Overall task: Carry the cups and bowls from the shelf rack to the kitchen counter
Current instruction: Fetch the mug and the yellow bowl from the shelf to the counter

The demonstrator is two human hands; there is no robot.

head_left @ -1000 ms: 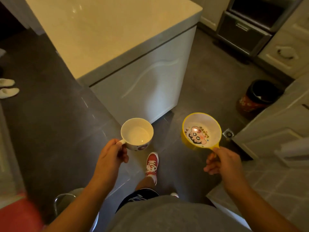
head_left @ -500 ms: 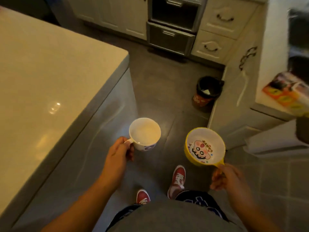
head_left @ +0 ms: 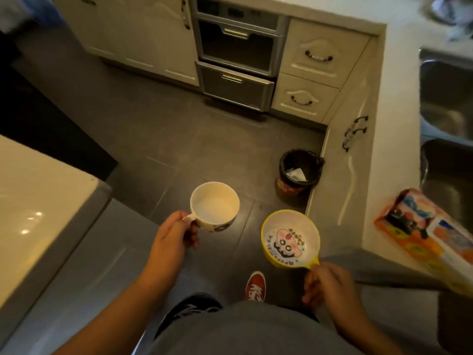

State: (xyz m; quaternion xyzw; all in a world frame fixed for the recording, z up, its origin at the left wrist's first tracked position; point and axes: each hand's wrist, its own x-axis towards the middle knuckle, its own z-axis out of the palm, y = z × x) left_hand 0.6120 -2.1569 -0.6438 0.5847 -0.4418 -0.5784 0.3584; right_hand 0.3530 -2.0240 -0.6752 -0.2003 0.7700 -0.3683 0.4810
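White mug [head_left: 214,206] is pinched by its handle in the left hand [head_left: 171,237], and the yellow cartoon bowl [head_left: 290,238] hangs off the right hand [head_left: 329,285], gripped by its little tab. Both float over grey floor [head_left: 158,129], counter [head_left: 391,139] at 2 o'clock, bin [head_left: 298,175] at 12.

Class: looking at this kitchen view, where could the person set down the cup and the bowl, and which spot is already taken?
Free: the pale island top on the left, and the counter strip between the cabinet doors and the sink. Crowded: the near right counter corner, under the orange packet.
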